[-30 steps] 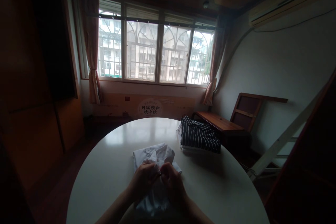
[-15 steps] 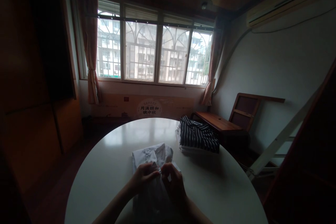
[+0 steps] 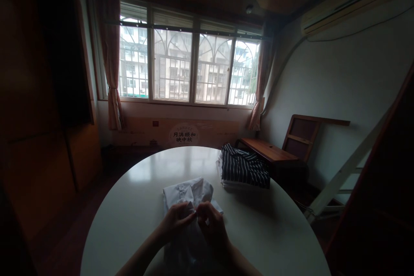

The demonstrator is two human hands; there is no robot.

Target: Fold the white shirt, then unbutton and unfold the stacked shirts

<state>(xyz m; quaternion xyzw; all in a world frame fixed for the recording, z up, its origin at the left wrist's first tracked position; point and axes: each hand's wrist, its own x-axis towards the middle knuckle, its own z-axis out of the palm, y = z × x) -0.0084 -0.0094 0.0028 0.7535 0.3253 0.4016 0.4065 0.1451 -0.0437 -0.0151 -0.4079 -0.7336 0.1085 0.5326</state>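
Head view, hands: my left hand [image 3: 175, 223] and right hand [image 3: 210, 224] are pinched shut on the white shirt [image 3: 189, 194], low centre, fingertips meeting as they did a second ago.
Change: barely any; the grip holds.
Bench [image 3: 136, 207]: striped shirt [image 3: 244, 167] at right.

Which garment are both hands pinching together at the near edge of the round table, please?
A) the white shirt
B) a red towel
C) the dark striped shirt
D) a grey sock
A: the left hand and right hand meet on the white shirt, while the striped shirt lies apart on the table.
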